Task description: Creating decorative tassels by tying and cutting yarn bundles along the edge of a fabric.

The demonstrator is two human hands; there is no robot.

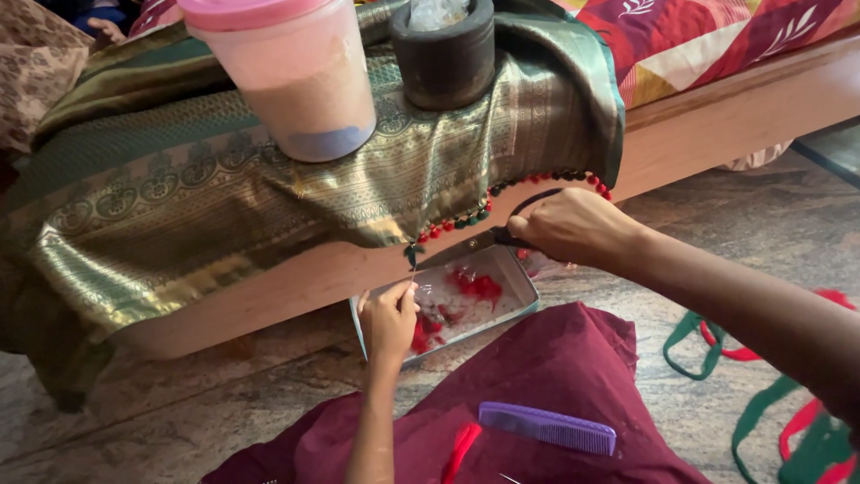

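On the edge of the wooden bed frame [717, 116] lies a green and gold woven cloth [224, 188], and two containers stand on it as weights. The left one is a translucent plastic jar [300, 76] with a pink lid; it holds a pale powder, and its bottom looks bluish. Beside it, to the right, stands a dark round mortar-like pot [445, 54] with a crumpled clear bag inside.

The cloth hangs over the front edge of the frame. Along its hem runs a row of red and green bead tassels [488, 208]. Below the hem, on the stone floor [179, 412], a shallow metal tray [520, 278] lies partly under the frame, with red threads in it.

The right hand [573, 229] is closed around the handles of black scissors [484, 240]; the blades point left toward the hem and reach almost to the thread. The left hand [390, 318] is lifted above the tray with the fingers pinched together, holding a thin thread [413, 264] that goes up to a small green tassel at the hem. The thread is very fine, so I cannot tell surely where it ends.

Between the two hands there is only little room, and the tray is directly below them. Nearer to the person, a maroon cloth [555, 367] covers the lap, and a purple comb [548, 427] lies on it. Red and green cords [770, 412] lie on the floor at the right.
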